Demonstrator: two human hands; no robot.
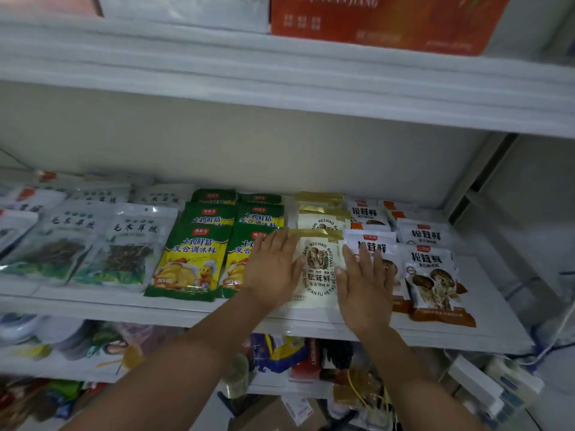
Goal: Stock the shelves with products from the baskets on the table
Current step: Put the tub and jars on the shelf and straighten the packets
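Flanking the cream packet (320, 272), left hand (272, 269) and right hand (365, 290) cover its edges.

Left hand (273, 269) covers left edge of cream packet (320, 275), right half of green packet (238, 244). Right hand (364, 290) hides lower front of white mushroom packet (370, 237). Orange box (389, 20) cut by top edge, print blurred. Lower-shelf goods (280, 353) blurred.

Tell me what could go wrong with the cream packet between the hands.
The cream packet lies near the front edge of the shelf and may slide off. The left hand overlaps a green packet, and the right hand a white mushroom packet; either might get dragged askew.
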